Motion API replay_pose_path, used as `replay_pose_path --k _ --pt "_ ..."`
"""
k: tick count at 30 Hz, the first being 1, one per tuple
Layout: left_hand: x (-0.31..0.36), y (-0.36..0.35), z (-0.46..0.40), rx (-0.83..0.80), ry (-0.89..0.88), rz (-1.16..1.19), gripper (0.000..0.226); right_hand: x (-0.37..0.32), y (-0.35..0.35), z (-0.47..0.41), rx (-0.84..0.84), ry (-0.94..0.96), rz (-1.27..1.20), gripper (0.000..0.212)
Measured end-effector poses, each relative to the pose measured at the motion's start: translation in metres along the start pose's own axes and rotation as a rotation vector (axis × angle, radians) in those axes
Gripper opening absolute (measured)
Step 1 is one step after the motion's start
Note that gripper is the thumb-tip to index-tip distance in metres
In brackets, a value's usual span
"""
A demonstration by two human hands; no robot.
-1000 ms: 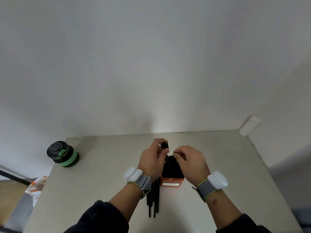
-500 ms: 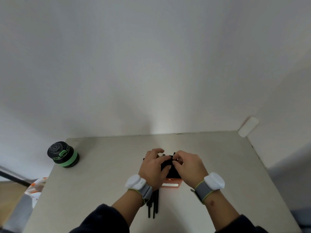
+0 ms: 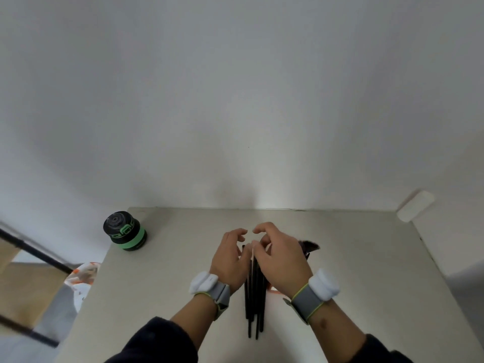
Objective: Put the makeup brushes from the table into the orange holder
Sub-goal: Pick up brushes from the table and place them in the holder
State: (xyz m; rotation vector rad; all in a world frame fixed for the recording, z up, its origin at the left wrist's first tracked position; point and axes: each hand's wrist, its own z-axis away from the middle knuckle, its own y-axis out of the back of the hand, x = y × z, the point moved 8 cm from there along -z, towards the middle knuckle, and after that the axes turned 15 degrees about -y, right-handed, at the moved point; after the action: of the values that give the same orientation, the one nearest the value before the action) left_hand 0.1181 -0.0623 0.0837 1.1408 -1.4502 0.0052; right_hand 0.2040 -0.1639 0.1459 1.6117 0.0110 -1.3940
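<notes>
Both hands, left hand (image 3: pixel 230 258) and right hand (image 3: pixel 281 258), hover over makeup brushes (image 3: pixel 254 305) lying on surface (image 3: pixel 162 297); fingers curled, grip unclear. Orange holder (image 3: pixel 274 291) mostly hidden. Next: gather bundle.

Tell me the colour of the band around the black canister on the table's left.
Green, on the canister, head view.

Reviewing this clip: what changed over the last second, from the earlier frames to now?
The orange holder went from upright in front of both hands to nearly hidden beneath the right hand; only an orange edge shows. The left hand and right hand opened, fingers loosely curled above the black brushes. A brush head now sticks out to the right. Whether either hand still pinches something is unclear. The green-banded jar stayed put.
</notes>
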Motion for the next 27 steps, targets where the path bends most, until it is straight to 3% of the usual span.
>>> replay_pose_path --k 9,17,22,27 --pt "-0.06 0.011 0.017 -0.12 0.2 -0.075 0.031 -0.01 -0.064 0.004 -0.132 -0.028 0.111 0.018" --pt "-0.096 -0.003 0.032 -0.339 0.276 -0.166 0.035 0.043 -0.12 0.001 -0.344 -0.325 0.305 0.042" --pt "-0.106 -0.017 0.037 -0.534 0.277 -0.194 0.038 0.072 -0.132 0.003 -0.392 -0.481 0.443 0.031" --pt "-0.114 -0.024 0.041 -0.657 0.297 -0.196 0.04 0.086 -0.138 0.001 -0.416 -0.581 0.467 0.034"
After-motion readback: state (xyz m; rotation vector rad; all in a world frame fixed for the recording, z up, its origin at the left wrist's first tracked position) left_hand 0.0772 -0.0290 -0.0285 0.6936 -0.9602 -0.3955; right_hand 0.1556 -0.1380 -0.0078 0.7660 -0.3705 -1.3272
